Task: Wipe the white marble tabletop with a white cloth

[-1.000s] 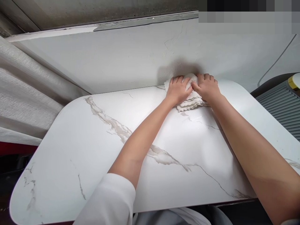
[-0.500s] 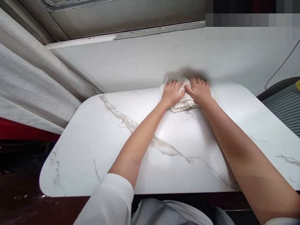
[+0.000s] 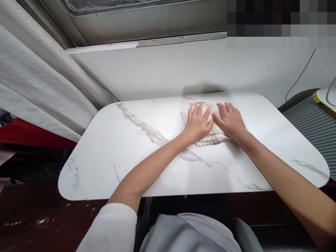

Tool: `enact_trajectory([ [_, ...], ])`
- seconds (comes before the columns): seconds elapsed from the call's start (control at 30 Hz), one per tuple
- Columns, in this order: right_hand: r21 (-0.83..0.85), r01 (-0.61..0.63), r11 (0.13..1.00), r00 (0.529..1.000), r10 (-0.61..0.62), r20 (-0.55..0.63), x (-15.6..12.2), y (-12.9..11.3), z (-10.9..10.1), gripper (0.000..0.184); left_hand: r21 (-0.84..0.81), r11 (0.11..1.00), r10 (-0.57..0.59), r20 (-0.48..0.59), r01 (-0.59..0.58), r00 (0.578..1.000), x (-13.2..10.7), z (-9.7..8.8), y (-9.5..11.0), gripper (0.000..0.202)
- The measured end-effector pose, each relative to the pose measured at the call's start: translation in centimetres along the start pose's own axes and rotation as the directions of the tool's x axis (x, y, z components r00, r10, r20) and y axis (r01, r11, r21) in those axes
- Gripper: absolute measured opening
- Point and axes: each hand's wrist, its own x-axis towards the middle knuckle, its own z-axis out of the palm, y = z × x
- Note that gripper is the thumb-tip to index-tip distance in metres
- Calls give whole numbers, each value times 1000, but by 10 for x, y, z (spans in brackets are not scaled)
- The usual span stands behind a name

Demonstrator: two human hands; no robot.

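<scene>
A folded off-white cloth [image 3: 214, 137] with a scalloped edge lies on the white marble-patterned table [image 3: 99, 140], right of its middle and a short way in from the back edge. My left hand [image 3: 198, 122] rests flat on the cloth's left part, fingers spread. On the right part of the cloth lies my right hand [image 3: 231, 120], also flat with its fingers stretched out. The two thumbs are close together near the cloth's middle. Both palms hide much of the fabric.
A white wall panel [image 3: 147, 71] stands behind the table. Pale curtains [image 3: 52, 66] hang at the left, with red fabric [image 3: 36, 134] below. To the right is a grey ribbed bin-like object [image 3: 309, 122] with a cable [image 3: 301, 75] above it.
Both hands and the cloth have moved back from the wall side of the table toward me. The view has shifted slightly, showing more of the right side.
</scene>
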Motion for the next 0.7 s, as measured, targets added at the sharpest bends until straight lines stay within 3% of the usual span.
enact_trajectory([
  [0.2,-41,14,999,999,-13,32,-82,-3,-21,64,-2,995,103,34,-103,994,-66,-10,35,59],
  [0.37,-14,-28,1000,999,28,37,-135,-17,-33,65,9,983,183,20,-183,983,-112,-17,49,62],
  [0.53,22,14,1000,1000,-13,-27,-161,-31,-34,66,22,975,223,-15,-223,975,-137,-22,47,60],
  [0.7,19,93,995,988,-90,-122,-165,-47,-31,72,-39,977,208,15,-208,978,-146,-30,35,59],
])
